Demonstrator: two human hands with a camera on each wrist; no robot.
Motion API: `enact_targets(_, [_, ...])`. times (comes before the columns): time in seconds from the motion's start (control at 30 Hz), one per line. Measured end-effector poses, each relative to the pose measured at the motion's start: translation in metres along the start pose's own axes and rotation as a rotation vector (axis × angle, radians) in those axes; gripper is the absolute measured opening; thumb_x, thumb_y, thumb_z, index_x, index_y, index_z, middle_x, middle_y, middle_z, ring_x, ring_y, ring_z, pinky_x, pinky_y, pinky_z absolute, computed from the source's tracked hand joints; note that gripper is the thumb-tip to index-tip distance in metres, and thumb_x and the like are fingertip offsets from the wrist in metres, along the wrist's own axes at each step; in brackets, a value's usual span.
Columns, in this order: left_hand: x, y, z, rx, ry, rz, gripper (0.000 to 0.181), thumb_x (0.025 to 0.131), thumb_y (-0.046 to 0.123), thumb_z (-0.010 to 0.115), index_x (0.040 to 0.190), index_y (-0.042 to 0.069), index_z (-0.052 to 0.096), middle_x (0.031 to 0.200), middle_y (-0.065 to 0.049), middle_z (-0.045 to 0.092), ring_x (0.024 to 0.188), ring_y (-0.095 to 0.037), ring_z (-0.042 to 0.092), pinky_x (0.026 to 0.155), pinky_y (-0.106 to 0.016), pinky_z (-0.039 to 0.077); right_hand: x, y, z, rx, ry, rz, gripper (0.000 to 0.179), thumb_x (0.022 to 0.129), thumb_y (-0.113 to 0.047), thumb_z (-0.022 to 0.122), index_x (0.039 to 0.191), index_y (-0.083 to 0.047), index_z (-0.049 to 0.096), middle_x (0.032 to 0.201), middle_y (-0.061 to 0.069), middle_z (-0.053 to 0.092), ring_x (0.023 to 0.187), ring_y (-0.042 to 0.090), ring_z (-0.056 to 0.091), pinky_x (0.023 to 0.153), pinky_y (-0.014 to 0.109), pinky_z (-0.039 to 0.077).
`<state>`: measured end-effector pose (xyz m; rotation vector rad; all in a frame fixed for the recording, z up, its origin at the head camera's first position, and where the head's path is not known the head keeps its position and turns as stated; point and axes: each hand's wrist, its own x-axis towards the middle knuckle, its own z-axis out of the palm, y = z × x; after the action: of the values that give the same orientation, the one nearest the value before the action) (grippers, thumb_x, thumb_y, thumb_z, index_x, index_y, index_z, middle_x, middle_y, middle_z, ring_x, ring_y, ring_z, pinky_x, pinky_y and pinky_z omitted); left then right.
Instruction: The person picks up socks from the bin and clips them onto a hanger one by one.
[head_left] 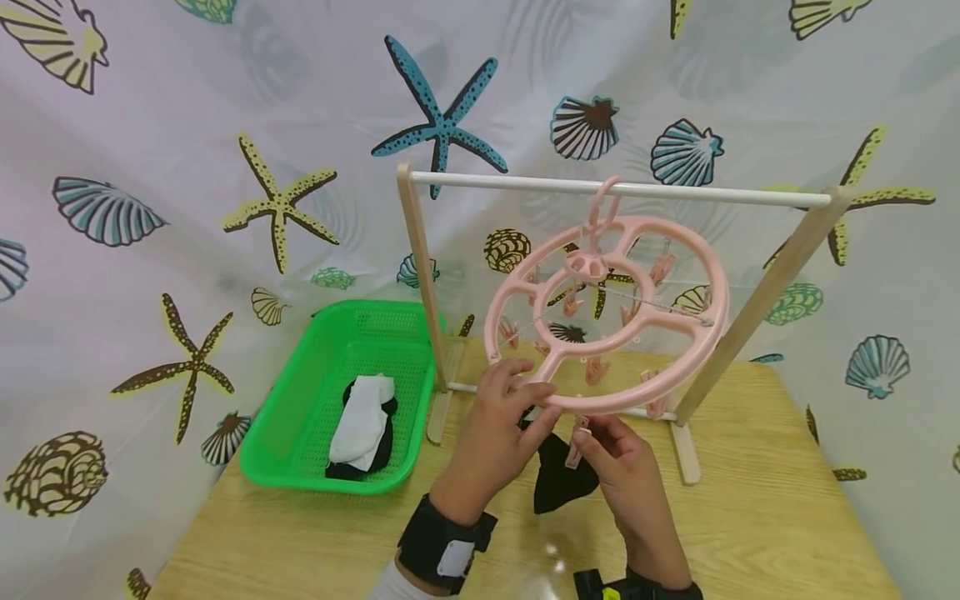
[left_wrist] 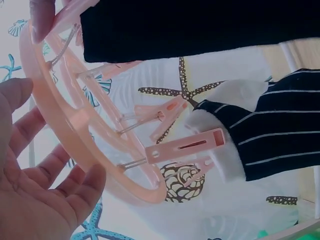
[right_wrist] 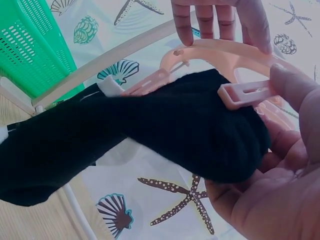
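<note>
A pink round clip hanger (head_left: 708,350) hangs by its hook from a white rod. My left hand (head_left: 491,425) grips the near rim, fingers above and thumb in front. Just below the rim, my right hand (head_left: 633,471) pinches a pink clothespin (right_wrist: 245,95) between thumb and fingers. A black sock (right_wrist: 200,130) sits at that clothespin, with the right fingers behind it; whether the clothespin bites the cloth cannot be told. Beside it, in the left wrist view, a black sock with white stripes and a white cuff (left_wrist: 280,130) hangs from another clothespin (left_wrist: 185,145).
A green basket (head_left: 281,417) stands at the left, holding a white sock (head_left: 363,421) on top of black cloth. The wooden stand (head_left: 420,250) carries the white rod (head_left: 510,181) over the table (head_left: 750,517). Several other clothespins dangle under the hanger. Behind hangs a shell-patterned curtain (head_left: 187,108).
</note>
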<state>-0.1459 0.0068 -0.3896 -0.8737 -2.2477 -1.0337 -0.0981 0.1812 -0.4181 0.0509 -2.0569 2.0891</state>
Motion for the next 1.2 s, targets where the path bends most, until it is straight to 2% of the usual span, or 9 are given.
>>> enact_targets(0.13, [-0.002, -0.003, 0.001, -0.033, 0.013, -0.005, 0.024, 0.091, 0.026, 0.074, 0.110, 0.010, 0.073, 0.124, -0.013, 0.057, 0.114, -0.030, 0.051, 0.084, -0.041, 0.052, 0.001, 0.000, 0.001, -0.016, 0.020, 0.028, 0.030, 0.097, -0.006, 0.064, 0.122, 0.009, 0.061, 0.105, 0.003, 0.065, 0.094, 0.014, 0.062, 0.080, 0.025, 0.053])
enact_targets(0.47, [-0.003, -0.004, -0.001, -0.029, 0.016, -0.009, 0.025, 0.090, 0.024, 0.076, 0.110, 0.010, 0.070, 0.123, -0.011, 0.057, 0.113, -0.028, 0.053, 0.087, -0.040, 0.051, -0.002, 0.000, 0.001, -0.058, 0.043, 0.066, 0.033, 0.096, -0.007, 0.066, 0.124, 0.009, 0.061, 0.113, 0.011, 0.065, 0.102, 0.012, 0.063, 0.085, 0.022, 0.051])
enact_targets(0.63, [-0.002, -0.005, -0.006, -0.001, 0.034, 0.017, 0.024, 0.089, 0.023, 0.078, 0.107, 0.010, 0.070, 0.121, -0.012, 0.057, 0.112, -0.029, 0.053, 0.083, -0.040, 0.051, -0.003, -0.002, -0.001, -0.075, 0.062, 0.045, 0.030, 0.095, -0.005, 0.065, 0.122, 0.009, 0.062, 0.109, 0.007, 0.067, 0.101, 0.011, 0.064, 0.084, 0.022, 0.051])
enact_targets(0.8, [0.001, -0.006, -0.012, 0.020, 0.051, 0.031, 0.024, 0.087, 0.023, 0.079, 0.105, 0.010, 0.071, 0.118, -0.012, 0.057, 0.110, -0.030, 0.052, 0.082, -0.040, 0.051, -0.007, -0.010, -0.005, -0.046, 0.090, 0.015, 0.025, 0.097, -0.005, 0.063, 0.117, 0.011, 0.063, 0.101, 0.001, 0.069, 0.095, 0.014, 0.066, 0.084, 0.023, 0.051])
enact_targets(0.9, [0.002, -0.006, -0.016, 0.035, 0.053, 0.039, 0.023, 0.086, 0.023, 0.080, 0.103, 0.010, 0.071, 0.117, -0.012, 0.057, 0.109, -0.029, 0.053, 0.083, -0.040, 0.050, -0.010, -0.016, -0.007, -0.009, 0.170, 0.010, 0.021, 0.099, -0.006, 0.060, 0.111, 0.011, 0.064, 0.094, 0.003, 0.069, 0.087, 0.016, 0.066, 0.081, 0.025, 0.052])
enact_targets(1.07, [0.004, -0.008, -0.021, 0.055, 0.055, 0.060, 0.024, 0.085, 0.023, 0.080, 0.102, 0.008, 0.072, 0.115, -0.012, 0.058, 0.109, -0.030, 0.053, 0.085, -0.042, 0.050, -0.009, -0.022, -0.011, 0.151, 0.405, -0.023, 0.023, 0.100, -0.007, 0.060, 0.100, 0.015, 0.063, 0.085, 0.008, 0.067, 0.079, 0.017, 0.065, 0.074, 0.025, 0.054])
enact_targets(1.13, [0.005, -0.008, -0.023, 0.057, 0.051, 0.068, 0.024, 0.085, 0.023, 0.080, 0.102, 0.008, 0.072, 0.115, -0.012, 0.058, 0.108, -0.029, 0.053, 0.085, -0.042, 0.050, -0.007, -0.023, -0.014, 0.212, 0.482, -0.051, 0.024, 0.099, -0.007, 0.060, 0.099, 0.017, 0.061, 0.084, 0.009, 0.066, 0.080, 0.019, 0.064, 0.073, 0.025, 0.054])
enact_targets(1.2, [0.006, -0.009, -0.025, 0.056, 0.052, 0.083, 0.024, 0.085, 0.022, 0.081, 0.102, 0.007, 0.072, 0.114, -0.013, 0.058, 0.106, -0.030, 0.054, 0.084, -0.042, 0.051, -0.005, -0.024, -0.017, 0.231, 0.525, -0.073, 0.025, 0.100, -0.008, 0.059, 0.102, 0.017, 0.060, 0.088, 0.010, 0.066, 0.085, 0.021, 0.063, 0.075, 0.024, 0.053])
